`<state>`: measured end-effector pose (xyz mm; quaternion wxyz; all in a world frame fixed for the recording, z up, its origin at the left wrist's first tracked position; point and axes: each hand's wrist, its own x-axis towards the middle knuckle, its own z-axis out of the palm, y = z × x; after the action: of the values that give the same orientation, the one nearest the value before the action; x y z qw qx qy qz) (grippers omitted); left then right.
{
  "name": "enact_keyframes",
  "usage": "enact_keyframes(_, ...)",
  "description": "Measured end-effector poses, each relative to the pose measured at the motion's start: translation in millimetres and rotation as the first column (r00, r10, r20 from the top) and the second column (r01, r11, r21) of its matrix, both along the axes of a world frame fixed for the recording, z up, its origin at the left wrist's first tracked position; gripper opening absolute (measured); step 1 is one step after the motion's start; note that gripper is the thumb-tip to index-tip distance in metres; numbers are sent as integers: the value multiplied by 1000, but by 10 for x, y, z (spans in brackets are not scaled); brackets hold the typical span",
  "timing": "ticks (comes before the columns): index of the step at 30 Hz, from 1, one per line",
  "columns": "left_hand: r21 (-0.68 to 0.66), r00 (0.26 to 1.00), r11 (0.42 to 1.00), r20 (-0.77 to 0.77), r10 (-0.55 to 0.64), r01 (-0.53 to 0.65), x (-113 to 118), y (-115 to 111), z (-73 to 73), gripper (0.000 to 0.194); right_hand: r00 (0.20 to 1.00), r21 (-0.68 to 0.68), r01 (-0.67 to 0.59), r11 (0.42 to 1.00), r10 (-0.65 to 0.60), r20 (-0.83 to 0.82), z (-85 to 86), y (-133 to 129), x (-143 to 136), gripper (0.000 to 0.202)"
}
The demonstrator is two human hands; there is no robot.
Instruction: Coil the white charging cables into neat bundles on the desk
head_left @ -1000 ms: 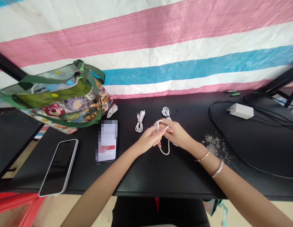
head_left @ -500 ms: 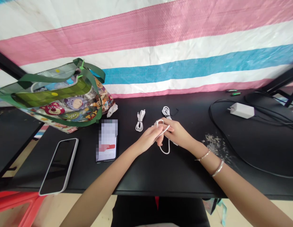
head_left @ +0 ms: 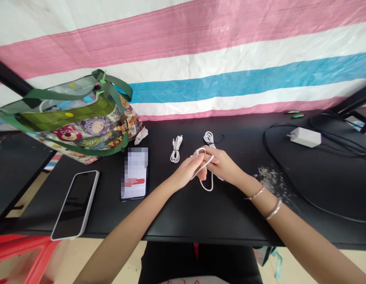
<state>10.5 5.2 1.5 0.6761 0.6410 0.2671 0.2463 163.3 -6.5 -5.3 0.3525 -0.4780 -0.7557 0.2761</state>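
Note:
Over the middle of the black table, my left hand [head_left: 187, 169] and my right hand [head_left: 222, 163] meet around a loose white cable [head_left: 212, 183]. Fingers of both are closed on it, and one loop hangs below them. Just beyond my right hand lies a coiled white cable [head_left: 209, 138] with a black tie, partly covered by that hand. Another bundled white cable [head_left: 176, 149] rests to the left of my hands, touched by neither.
On the left are a lit phone [head_left: 134, 173], a dark white-edged phone [head_left: 75, 205] at the table [head_left: 183, 221] edge and a cartoon bag [head_left: 91, 122]. A white adapter [head_left: 305, 137], black cords and pale crumbs [head_left: 270, 179] lie right.
The whole view has shifted slightly. Both hands keep their hold on the white cable, with little visible finger movement.

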Motion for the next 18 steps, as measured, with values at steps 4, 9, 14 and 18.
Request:
enact_keyframes(4,-7,1000,1000,-6,4,-4,-4,1,-21,68,1000,-12,-2,1000,2,7,-4,-3,8,11)
enact_keyframes(9,-18,1000,1000,-26,7,-7,1,3,-38,72,1000,-27,0,1000,0,19,0,-6,-4,10)
enact_keyframes(14,-27,1000,999,-23,17,-17,11,1,-25,68,1000,-33,2,999,-1,26,15,-7,-5,9)
enact_keyframes(18,-35,1000,999,-23,22,-23,9,-4,-26,67,999,-34,2,999,-1,37,8,-2,5,9)
